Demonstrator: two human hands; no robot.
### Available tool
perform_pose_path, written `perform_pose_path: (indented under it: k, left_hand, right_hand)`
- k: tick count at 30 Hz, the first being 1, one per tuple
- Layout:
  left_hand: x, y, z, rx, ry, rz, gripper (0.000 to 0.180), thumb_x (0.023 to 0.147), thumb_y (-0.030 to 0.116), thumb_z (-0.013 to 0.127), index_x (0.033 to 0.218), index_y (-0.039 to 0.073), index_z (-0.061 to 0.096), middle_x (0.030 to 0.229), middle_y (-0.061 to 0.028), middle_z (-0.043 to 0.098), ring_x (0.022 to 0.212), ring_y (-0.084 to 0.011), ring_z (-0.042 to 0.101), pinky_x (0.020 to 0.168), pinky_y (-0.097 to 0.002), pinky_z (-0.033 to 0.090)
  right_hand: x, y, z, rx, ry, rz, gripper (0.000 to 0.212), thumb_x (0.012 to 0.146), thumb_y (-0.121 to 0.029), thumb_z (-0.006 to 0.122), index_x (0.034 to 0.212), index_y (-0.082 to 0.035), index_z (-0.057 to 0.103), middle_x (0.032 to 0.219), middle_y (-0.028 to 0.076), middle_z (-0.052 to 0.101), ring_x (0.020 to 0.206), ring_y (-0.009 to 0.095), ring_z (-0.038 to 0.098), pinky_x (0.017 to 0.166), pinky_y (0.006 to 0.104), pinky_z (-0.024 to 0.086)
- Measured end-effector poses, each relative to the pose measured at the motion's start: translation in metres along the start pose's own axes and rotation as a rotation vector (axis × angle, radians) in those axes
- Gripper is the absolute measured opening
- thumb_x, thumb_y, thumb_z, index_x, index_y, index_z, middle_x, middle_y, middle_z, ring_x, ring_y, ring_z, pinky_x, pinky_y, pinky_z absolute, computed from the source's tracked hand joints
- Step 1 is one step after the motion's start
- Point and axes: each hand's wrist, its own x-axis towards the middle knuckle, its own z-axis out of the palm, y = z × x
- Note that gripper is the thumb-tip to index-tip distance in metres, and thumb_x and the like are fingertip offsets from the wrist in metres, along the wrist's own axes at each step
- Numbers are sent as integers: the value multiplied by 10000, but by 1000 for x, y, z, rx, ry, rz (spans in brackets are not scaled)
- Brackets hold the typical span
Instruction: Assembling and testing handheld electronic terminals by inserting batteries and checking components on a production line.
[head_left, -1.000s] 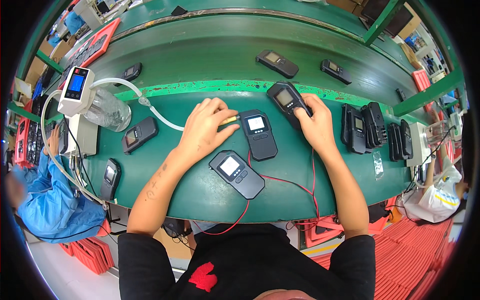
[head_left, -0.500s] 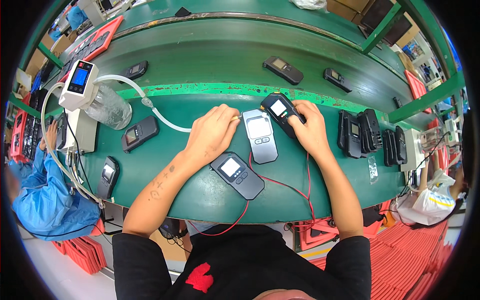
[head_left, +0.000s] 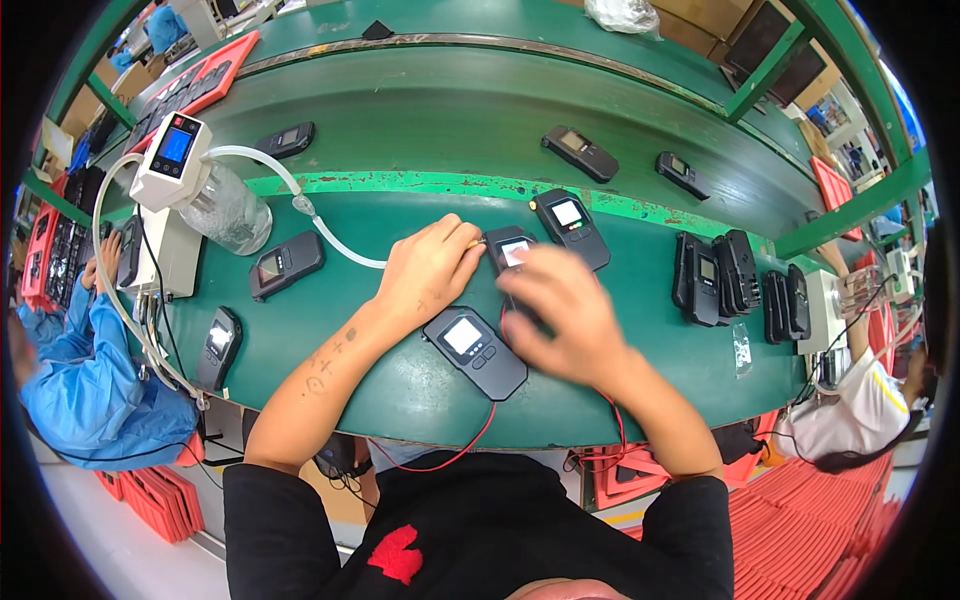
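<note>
My left hand (head_left: pixel 430 265) is closed around the end of a white, flexible tube (head_left: pixel 335 245), its fingertips at the upper left corner of a black handheld meter (head_left: pixel 510 250) with a lit screen. Over that meter's lower part is my right hand (head_left: pixel 570 315), smeared by motion, so its grip cannot be made out. Another lit meter (head_left: pixel 570 215) with a yellow piece at its top lies just beyond, untouched. Nearer me, a third lit meter (head_left: pixel 475 350) rests tilted on the green table, a red wire (head_left: pixel 470 455) running from its lower end.
A white pump unit (head_left: pixel 175 155) with a blue screen and clear jar (head_left: pixel 230 210) stands at left. Several black meters (head_left: pixel 705 275) stand grouped at right; others (head_left: pixel 580 153) lie on the far green strip. Co-workers' sleeves (head_left: pixel 100 380) show at both sides.
My right hand has let go of the far meter and moved left and nearer, over the middle one. That meter's screen has darkened in part. My left hand stays in place.
</note>
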Motion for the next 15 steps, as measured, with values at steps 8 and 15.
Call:
perform_pose_path:
  k: [8,15]
  left_hand:
    - [0,0,3,47,-17,-25,125,977,217,691,1031,107,669,916,-82,624,827,-307,701,657,-439,579]
    - [1,-1,3,72,-49,-77,144,966,238,706,1030,110,721,900,-84,641,818,-318,698,650,-435,571]
  right_hand:
    - [-4,-51,24,181,-343,63,614,862,-155,806,1424,-35,591,1552,248,463,1456,455,455,1127,515,482]
    - [-9,-53,26,367,-412,65,706,837,-81,786,1496,-28,537,1605,287,398,1501,458,408,1160,505,450]
